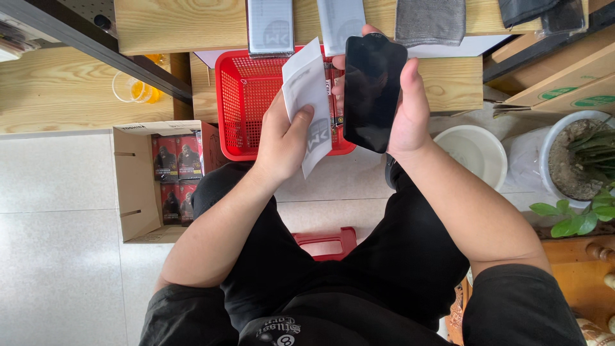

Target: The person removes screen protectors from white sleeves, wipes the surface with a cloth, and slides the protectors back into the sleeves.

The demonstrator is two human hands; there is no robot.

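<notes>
Head view, looking straight down at my feed of a seated person in black clothes. Left hand [282, 138] closed on a white paper sleeve [309, 106] — thumb pressed across its front, fingers behind, sleeve upright and slightly tilted. Right hand [407, 112] wrapped around a black glossy phone-shaped slab [373, 93], fingertips showing at its left edge, thumb along the right; slab held upright just beside the sleeve, edges close, whether touching I cannot tell. Both items sit above a red plastic basket [246, 102] that rests against a wooden workbench [451, 80]. On the floor left of the knees, an open cardboard box [134, 186] with dark printed packs [176, 176] stacked inside. Right side — a white bowl [477, 154] and a potted plant [580, 160]. A red stool [327, 243] shows between the legs
</notes>
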